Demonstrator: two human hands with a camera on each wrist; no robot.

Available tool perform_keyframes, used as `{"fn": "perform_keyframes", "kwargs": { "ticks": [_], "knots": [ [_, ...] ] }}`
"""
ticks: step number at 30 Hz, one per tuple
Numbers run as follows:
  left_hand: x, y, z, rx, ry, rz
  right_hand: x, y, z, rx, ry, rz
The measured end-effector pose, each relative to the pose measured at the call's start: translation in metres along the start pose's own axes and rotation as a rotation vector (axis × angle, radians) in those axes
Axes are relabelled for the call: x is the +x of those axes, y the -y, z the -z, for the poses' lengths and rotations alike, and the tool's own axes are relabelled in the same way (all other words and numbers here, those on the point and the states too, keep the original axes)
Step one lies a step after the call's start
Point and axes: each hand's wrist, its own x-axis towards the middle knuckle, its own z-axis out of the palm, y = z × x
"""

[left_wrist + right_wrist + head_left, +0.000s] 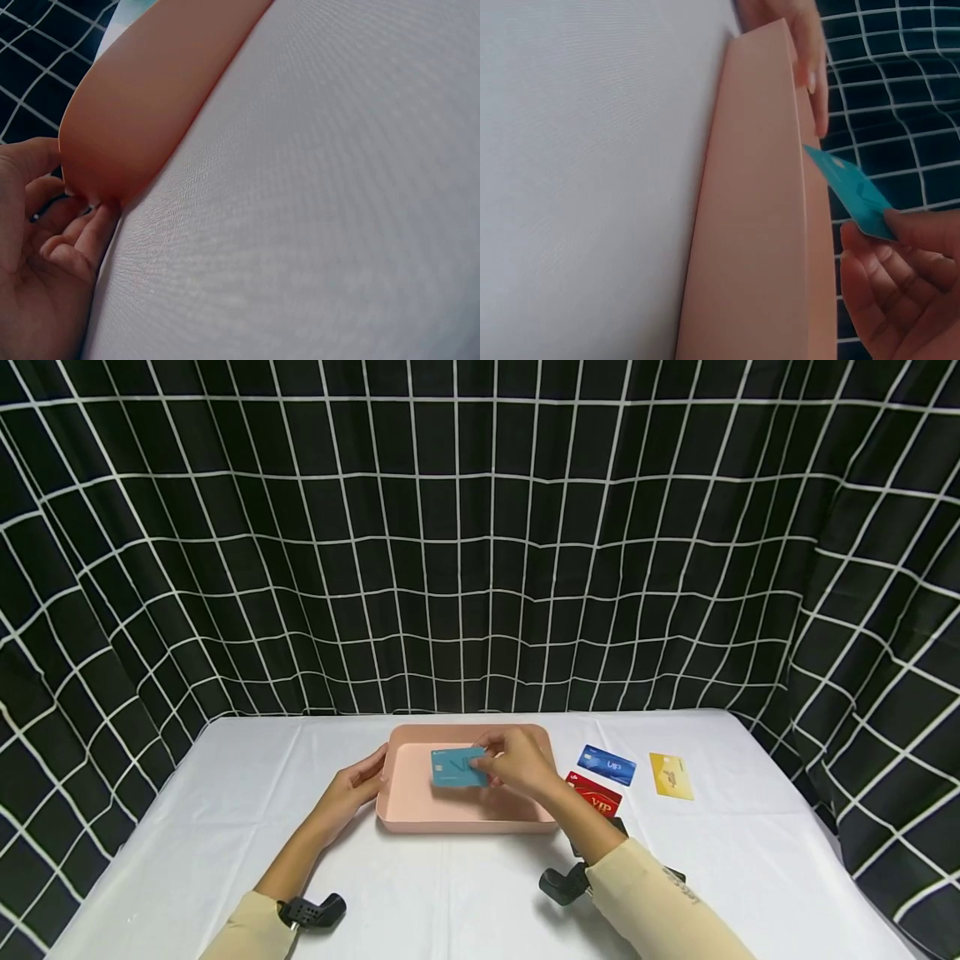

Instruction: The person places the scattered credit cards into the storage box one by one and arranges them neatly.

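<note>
A teal card (453,767) is pinched between the thumb and fingers of my right hand (517,764), held above the pink tray (468,827). In the right wrist view the card (851,191) tilts over the tray wall (754,195), thumb on its near corner. My left hand (351,793) holds the tray's left end. The left wrist view shows its curled fingers (94,232) against the tray's rounded corner (127,127). To the right of the tray lie a blue card (607,765), a red card (592,793) and a yellow card (672,776).
A dark item (618,827) is partly hidden beneath my right forearm, with another dark edge (677,874) by the sleeve. White cloth (420,893) covers the table. A black curtain with a white grid (480,568) stands behind and along both sides.
</note>
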Motion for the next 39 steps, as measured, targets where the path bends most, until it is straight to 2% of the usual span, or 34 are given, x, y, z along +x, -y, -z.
{"fn": "perform_keyframes", "kwargs": {
  "ticks": [9,12,19,26,30,39],
  "knots": [
    [0.000,0.000,0.000,0.000,-0.002,-0.005,0.011,-0.001,-0.008,0.072,-0.007,-0.110],
    [0.000,0.001,0.000,-0.003,0.006,-0.011,0.013,-0.002,-0.010,0.092,0.000,-0.117],
    [-0.001,0.000,0.000,0.007,0.007,-0.018,0.020,-0.003,-0.019,0.043,-0.026,-0.132],
    [-0.002,-0.003,-0.002,0.036,-0.013,0.017,0.027,-0.002,-0.027,0.142,-0.009,-0.171],
    [-0.002,-0.003,-0.002,0.037,-0.008,0.013,0.030,0.001,-0.030,0.198,0.007,-0.209],
    [0.000,0.001,-0.001,0.048,-0.018,0.009,0.038,0.005,-0.040,0.228,0.010,-0.225]
  ]
}}
